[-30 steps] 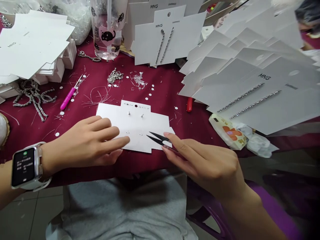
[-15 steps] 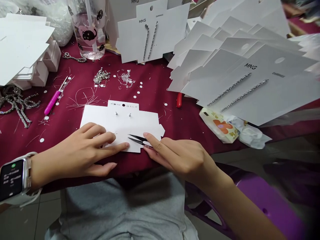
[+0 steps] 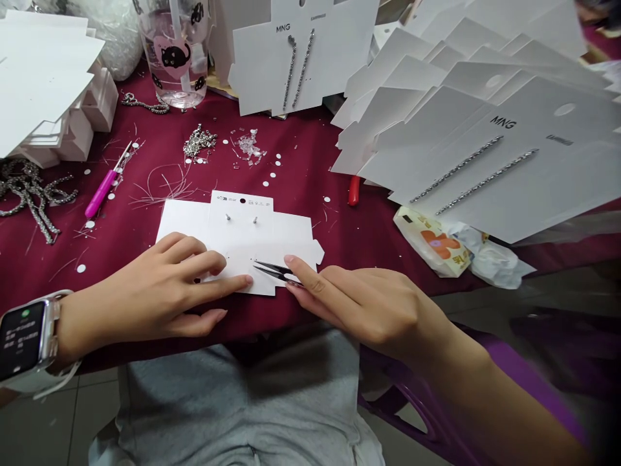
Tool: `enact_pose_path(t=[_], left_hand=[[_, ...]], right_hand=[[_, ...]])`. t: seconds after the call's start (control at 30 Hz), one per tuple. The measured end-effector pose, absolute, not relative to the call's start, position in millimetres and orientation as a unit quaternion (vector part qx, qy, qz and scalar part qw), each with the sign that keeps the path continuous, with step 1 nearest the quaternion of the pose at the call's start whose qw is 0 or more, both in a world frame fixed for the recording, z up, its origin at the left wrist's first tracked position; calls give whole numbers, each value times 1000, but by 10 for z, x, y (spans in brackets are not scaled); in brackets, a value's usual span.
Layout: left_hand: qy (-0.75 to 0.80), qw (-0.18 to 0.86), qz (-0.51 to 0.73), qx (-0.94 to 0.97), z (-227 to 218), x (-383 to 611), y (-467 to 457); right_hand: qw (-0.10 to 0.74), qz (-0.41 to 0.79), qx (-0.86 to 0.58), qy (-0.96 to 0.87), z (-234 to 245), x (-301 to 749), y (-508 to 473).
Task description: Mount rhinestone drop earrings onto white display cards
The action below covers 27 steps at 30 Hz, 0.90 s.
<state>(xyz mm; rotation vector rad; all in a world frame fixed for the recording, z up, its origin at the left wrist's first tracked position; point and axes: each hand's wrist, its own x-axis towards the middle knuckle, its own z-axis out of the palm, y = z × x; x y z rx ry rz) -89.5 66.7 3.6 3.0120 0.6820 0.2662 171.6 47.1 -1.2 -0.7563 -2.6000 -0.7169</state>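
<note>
A white earring card (image 3: 288, 236) lies at the table's near edge, printed small along its top tab, with two short metal posts sticking up near the top. Tiny dark holes show lower on it. My left hand (image 3: 174, 285) rests on the card's lower left with fingers apart, its index fingertip touching the surface; it wears a watch (image 3: 25, 343). Between the thumb and finger of my right hand (image 3: 361, 301) is a pair of black tweezers (image 3: 272, 270). The tips are slightly apart, just right of one hole.
Beyond the card lie small metal bits (image 3: 198, 142), clear pieces (image 3: 250, 145) and a magenta hooked tool (image 3: 101, 193). Stacked cards (image 3: 451, 123) with chain earrings fill the right. A patterned cup (image 3: 187, 97) stands behind, a chain bundle (image 3: 32, 194) lies left, a tissue pack (image 3: 431, 243) right.
The view has shifted slightly. The tweezers' tips have moved a little to the right of the hole on the card. My left hand stays in place.
</note>
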Motion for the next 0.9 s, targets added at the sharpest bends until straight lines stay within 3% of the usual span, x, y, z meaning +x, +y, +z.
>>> enact_pose_path(t=[0.9], left_hand=[[217,13,101,971,46,-886,682]], right_hand=[[159,-256,-267,-915,22,1652,437]])
